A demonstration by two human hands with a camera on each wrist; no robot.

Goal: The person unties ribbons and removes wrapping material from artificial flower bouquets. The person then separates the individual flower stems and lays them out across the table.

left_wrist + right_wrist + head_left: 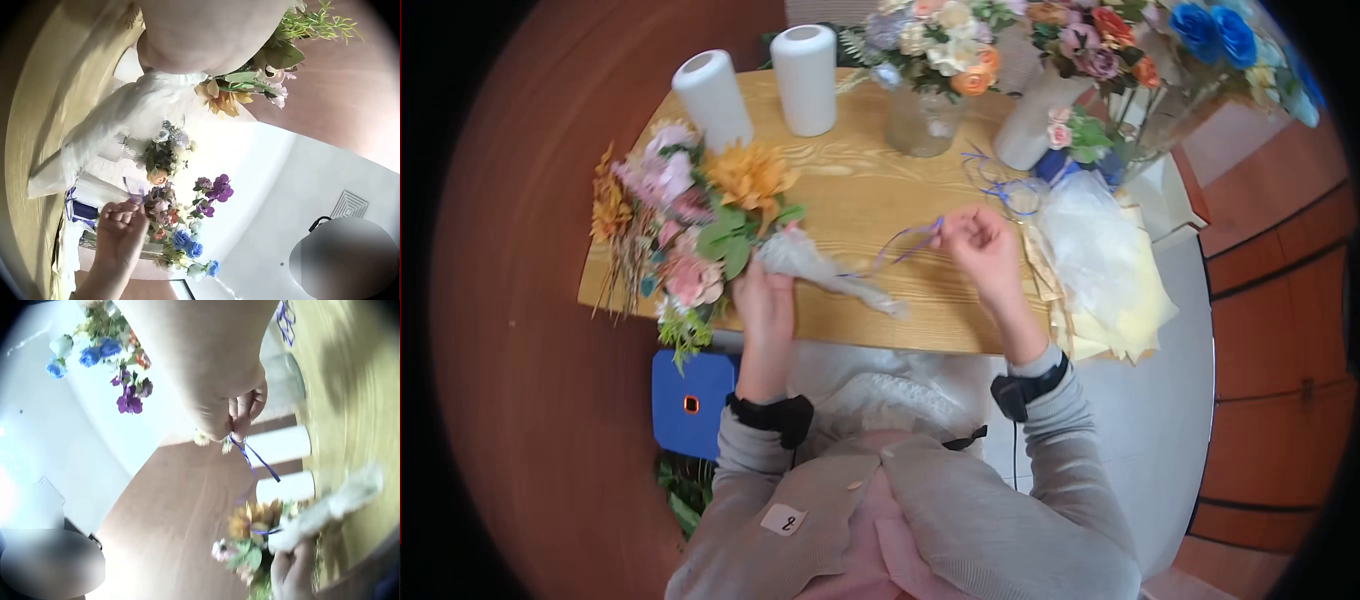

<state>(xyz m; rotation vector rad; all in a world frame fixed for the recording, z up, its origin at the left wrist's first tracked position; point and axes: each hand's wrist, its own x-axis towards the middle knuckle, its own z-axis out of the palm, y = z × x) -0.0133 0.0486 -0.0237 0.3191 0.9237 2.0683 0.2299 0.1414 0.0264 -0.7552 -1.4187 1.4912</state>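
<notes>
On the table's left side, my left hand (765, 305) grips a bouquet (690, 280) of orange, pink and lilac flowers at the top of its white-wrapped stems (830, 270). The wrapped end points right, toward the table's front edge. My right hand (985, 250) pinches a thin purple ribbon (905, 232) between thumb and fingers; the ribbon runs left toward the wrapped stems. In the right wrist view, the ribbon (265, 467) hangs from the fingertips of my right hand (247, 412), and more purple shows at the bouquet's wrap.
Two white vases (805, 80) stand at the back left. A glass vase (922, 122) and other vases of flowers stand at the back right. Loose purple ribbon (1015, 195) lies beside sheets of white and yellow wrapping (1100, 260) at the right. A blue stool (690, 405) is below left.
</notes>
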